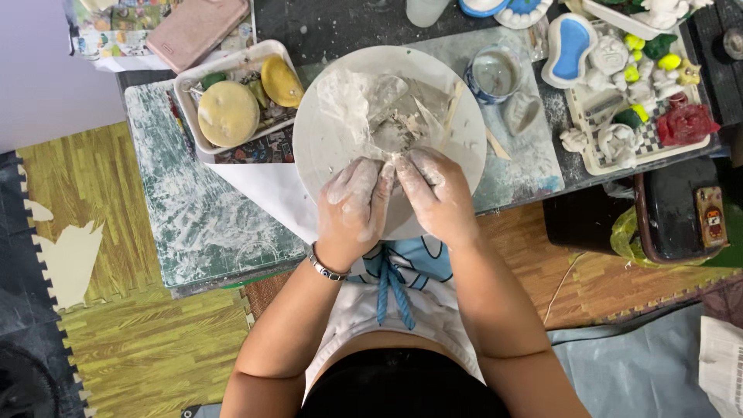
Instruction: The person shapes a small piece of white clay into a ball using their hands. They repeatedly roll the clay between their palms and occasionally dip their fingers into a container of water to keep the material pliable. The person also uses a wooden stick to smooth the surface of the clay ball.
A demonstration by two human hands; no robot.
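A round white plate [325, 139] rests on the low work table, with a crumpled clear plastic sheet [364, 101] and crumbs of white clay [398, 128] on it. My left hand [354, 205] and my right hand [435, 190] are both dusted white and meet at the plate's near edge. Their fingertips are pressed together around something small at the centre; what it is stays hidden by the fingers. A thin wooden stick [453, 104] leans on the plate's right side.
A white tray [186, 97] with yellow sponges [227, 113] sits left of the plate. A small cup [494, 73] stands at right, beside a tray of white and painted figurines [619, 139]. A pink case [197, 29] lies at the back left, and a black bin [681, 213] stands at right.
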